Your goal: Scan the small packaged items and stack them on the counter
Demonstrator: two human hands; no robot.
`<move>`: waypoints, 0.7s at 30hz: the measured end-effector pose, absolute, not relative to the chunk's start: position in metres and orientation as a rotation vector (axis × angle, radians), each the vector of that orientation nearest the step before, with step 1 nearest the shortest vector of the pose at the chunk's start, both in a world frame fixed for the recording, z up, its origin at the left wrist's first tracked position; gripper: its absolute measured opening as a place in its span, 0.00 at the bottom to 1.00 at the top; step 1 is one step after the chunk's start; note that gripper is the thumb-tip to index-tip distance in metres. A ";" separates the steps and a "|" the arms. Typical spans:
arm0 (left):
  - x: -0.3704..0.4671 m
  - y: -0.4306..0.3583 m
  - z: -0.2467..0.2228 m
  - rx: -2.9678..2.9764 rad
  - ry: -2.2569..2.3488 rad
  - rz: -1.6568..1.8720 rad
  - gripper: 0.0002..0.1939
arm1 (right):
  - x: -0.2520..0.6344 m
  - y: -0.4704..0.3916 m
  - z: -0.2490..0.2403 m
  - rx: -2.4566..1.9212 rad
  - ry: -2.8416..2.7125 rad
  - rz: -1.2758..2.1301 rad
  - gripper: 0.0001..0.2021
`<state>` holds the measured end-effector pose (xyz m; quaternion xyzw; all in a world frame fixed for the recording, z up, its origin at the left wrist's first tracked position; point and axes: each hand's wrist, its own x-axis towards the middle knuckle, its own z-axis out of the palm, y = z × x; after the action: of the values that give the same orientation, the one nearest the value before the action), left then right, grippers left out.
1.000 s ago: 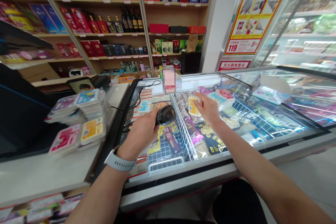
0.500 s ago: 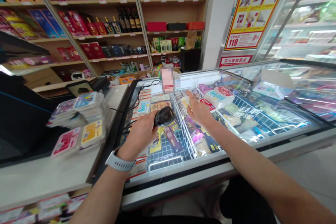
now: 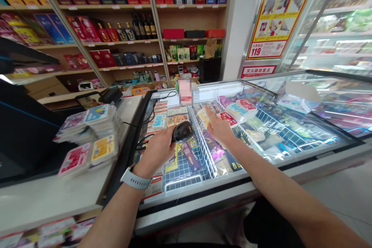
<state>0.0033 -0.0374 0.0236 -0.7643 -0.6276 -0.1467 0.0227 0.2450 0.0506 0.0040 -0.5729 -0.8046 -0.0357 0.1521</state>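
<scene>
My left hand (image 3: 158, 147), a pale watch band on its wrist, is wrapped around a black handheld barcode scanner (image 3: 182, 131). The scanner's head points right, above the glass top of a chest freezer (image 3: 158, 211). To its right, my right hand (image 3: 219, 127) hovers over or rests on the glass, fingers stretched forward and nothing visible in its grip. Beside those fingers lies a flat red-labelled pack (image 3: 228, 118). A small stack of flat plastic packs (image 3: 241, 109) with blue and red labels sits just beyond. A blue-labelled pack (image 3: 159, 121) lies to the scanner's left.
Piled flat packs (image 3: 103, 149) stand on the left counter (image 3: 43, 201), beside a dark monitor (image 3: 26, 131). A black cable (image 3: 152, 114) loops over the freezer's left side. An open white box (image 3: 299, 97) stands at the right. Stocked shelves (image 3: 116, 7) line the back.
The whole view has tilted slightly upward, so the scene sits a little lower. My right hand's fingers look straighter and closer together. The scanner stays in my left hand.
</scene>
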 end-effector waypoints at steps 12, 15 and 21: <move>0.003 -0.038 0.021 -2.370 -1.928 -0.504 0.27 | 0.250 0.055 0.011 -1.861 -2.285 -0.059 0.17; 0.004 -0.038 0.022 -2.354 -1.950 -0.493 0.28 | 0.254 0.060 0.007 -1.776 -2.251 -0.033 0.19; 0.004 -0.036 0.021 -2.349 -1.950 -0.537 0.27 | 0.261 0.068 0.002 -1.758 -2.154 0.064 0.21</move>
<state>0.0036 -0.0358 0.0207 -0.7577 -0.6289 -0.1732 0.0209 0.2608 0.0682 0.0019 -0.6220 -0.7619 0.0228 0.1792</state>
